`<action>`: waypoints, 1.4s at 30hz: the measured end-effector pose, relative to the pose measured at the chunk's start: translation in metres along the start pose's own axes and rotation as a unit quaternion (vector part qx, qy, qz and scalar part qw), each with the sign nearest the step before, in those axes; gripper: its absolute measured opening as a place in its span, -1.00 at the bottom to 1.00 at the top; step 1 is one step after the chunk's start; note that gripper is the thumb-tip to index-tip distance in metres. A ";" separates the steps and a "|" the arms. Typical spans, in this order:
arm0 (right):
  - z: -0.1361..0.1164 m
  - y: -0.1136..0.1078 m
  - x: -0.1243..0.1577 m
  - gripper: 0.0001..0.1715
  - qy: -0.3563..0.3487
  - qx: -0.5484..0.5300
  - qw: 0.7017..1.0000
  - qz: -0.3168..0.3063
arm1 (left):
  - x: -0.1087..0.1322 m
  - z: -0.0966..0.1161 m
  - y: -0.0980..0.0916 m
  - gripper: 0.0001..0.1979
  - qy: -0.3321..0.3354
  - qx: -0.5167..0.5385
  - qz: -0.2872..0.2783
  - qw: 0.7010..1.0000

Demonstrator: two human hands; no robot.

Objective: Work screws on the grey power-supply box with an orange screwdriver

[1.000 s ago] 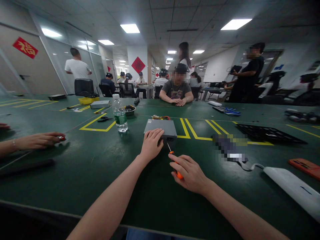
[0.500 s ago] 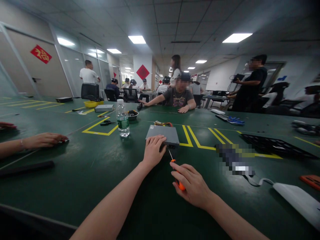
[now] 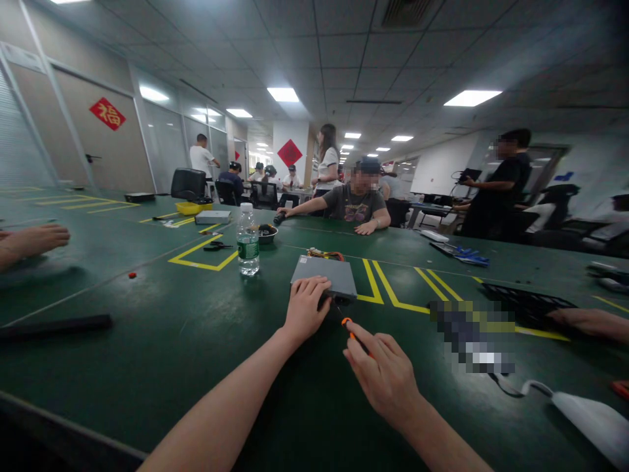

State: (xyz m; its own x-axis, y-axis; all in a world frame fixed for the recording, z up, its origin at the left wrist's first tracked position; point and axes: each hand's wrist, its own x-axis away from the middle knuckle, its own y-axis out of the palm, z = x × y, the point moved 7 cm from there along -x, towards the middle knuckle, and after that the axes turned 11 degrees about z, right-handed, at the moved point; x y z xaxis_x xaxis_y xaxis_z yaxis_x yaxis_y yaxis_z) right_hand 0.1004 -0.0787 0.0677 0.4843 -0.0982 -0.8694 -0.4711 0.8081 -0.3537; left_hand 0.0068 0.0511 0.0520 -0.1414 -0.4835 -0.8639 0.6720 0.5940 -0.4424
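A grey metal computer power supply (image 3: 330, 274) lies on the green table in front of me, with a bundle of coloured cables (image 3: 324, 254) at its far side. My left hand (image 3: 308, 308) grips its near left edge, fingers lying over the top and thumb at the front face. In my right hand (image 3: 381, 367) is a screwdriver (image 3: 346, 323) with an orange and black handle, fingers closed round it. Its thin shaft points at the near face of the power supply. I cannot tell whether the tip touches a screw.
Left of the power supply stands a water bottle (image 3: 248, 241), with a bowl (image 3: 268, 234) behind it. A black bar (image 3: 59, 326) lies at left. At right are a black perforated panel (image 3: 525, 303) under a co-worker's hand (image 3: 590, 322) and a white device (image 3: 590, 416). A person (image 3: 361, 200) sits opposite.
My right hand has closed further round the screwdriver, near the power supply. A co-worker's hand at left has drawn back from a small red piece. Another hand has appeared at the black panel.
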 end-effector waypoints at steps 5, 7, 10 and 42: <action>-0.019 0.013 0.009 -0.86 -0.005 -0.047 0.995 -0.088 | 0.000 0.000 0.000 -0.73 0.001 -0.008 -0.004 1.000; -0.024 0.018 0.011 -0.79 0.013 -0.058 0.991 -0.123 | 0.000 0.000 0.000 -0.73 0.003 -0.007 -0.007 1.000; -0.029 0.023 0.011 -0.72 0.002 -0.060 0.987 -0.150 | 0.000 0.000 0.000 -0.74 0.003 -0.005 -0.010 1.000; -0.011 0.016 0.014 -0.67 0.081 -0.183 0.975 -0.098 | 0.006 0.008 0.008 -0.68 0.073 0.003 -0.051 0.996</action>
State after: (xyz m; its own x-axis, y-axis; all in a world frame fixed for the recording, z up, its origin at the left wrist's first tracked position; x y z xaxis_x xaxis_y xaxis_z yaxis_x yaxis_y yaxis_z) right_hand 0.0917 -0.0736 0.0458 0.4827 -0.3437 -0.8055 -0.6277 0.5056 -0.5919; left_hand 0.0169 0.0479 0.0453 -0.3121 -0.4421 -0.8409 0.6532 0.5428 -0.5278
